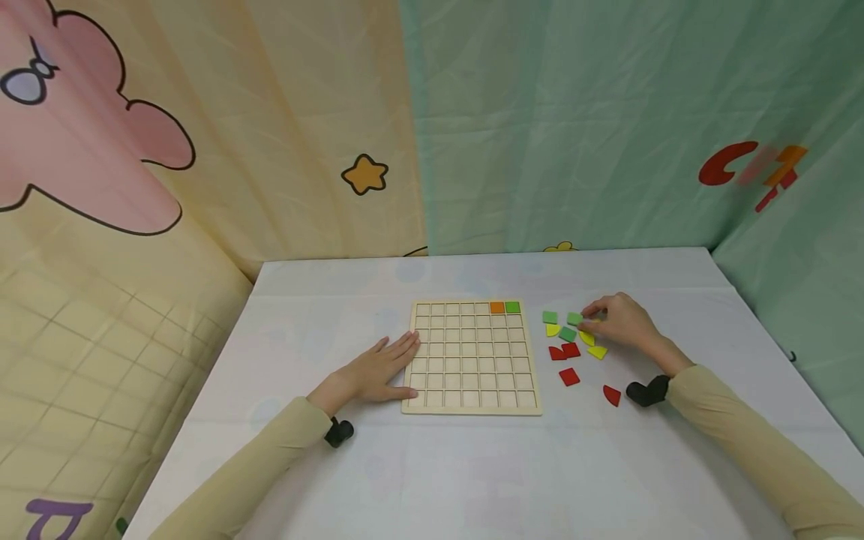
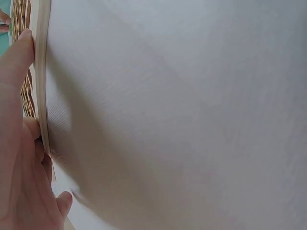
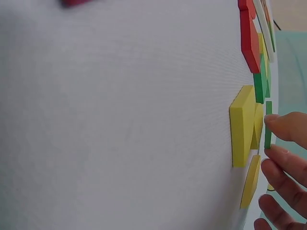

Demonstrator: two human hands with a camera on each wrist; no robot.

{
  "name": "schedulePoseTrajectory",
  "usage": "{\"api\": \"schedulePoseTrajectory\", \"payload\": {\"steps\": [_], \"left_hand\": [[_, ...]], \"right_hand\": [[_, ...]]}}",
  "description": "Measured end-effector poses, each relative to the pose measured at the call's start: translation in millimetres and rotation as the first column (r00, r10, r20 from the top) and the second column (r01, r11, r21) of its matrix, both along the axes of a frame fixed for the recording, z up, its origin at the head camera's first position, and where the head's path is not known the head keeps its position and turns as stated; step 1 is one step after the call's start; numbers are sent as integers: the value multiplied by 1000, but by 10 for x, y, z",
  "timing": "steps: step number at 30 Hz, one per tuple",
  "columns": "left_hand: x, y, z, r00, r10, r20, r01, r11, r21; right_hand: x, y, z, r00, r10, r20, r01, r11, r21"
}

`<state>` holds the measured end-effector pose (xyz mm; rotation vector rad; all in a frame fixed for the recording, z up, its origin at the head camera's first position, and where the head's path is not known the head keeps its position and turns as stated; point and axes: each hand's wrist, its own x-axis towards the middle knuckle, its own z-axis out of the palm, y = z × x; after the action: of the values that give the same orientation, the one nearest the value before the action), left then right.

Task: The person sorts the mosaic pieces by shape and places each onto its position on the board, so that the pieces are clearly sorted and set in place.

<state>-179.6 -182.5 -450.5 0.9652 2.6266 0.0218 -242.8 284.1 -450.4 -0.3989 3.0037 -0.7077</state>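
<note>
A pale wooden grid board [image 1: 472, 358] lies flat on the table, an orange square tile [image 1: 497, 307] and a green square tile [image 1: 513, 307] set in its far right corner. My left hand [image 1: 378, 371] rests on the board's left edge with its fingers stretched out. In the left wrist view the thumb and fingertips lie along the board's side [image 2: 41, 72]. To the right of the board, my right hand [image 1: 624, 324] pinches a green tile [image 3: 268, 124] between thumb and fingertips. Yellow pieces [image 3: 243, 127] lie just beneath that hand.
Loose green tiles [image 1: 550, 317], yellow pieces [image 1: 597, 352] and red pieces [image 1: 570, 376] lie scattered right of the board. One red rounded piece [image 1: 611, 395] sits closer to the right wrist's black camera [image 1: 648, 391]. Patterned curtains [image 1: 580, 127] hang behind the white-covered table [image 1: 459, 480].
</note>
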Motion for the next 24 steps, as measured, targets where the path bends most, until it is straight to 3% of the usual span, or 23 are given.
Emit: {"api": "schedulePoseTrajectory", "payload": {"steps": [24], "left_hand": [[-2,5,-27,1000,3,-15,-3,1000,9]], "right_hand": [[-21,-333,56,1000,5,10,-5,999,-42]]}}
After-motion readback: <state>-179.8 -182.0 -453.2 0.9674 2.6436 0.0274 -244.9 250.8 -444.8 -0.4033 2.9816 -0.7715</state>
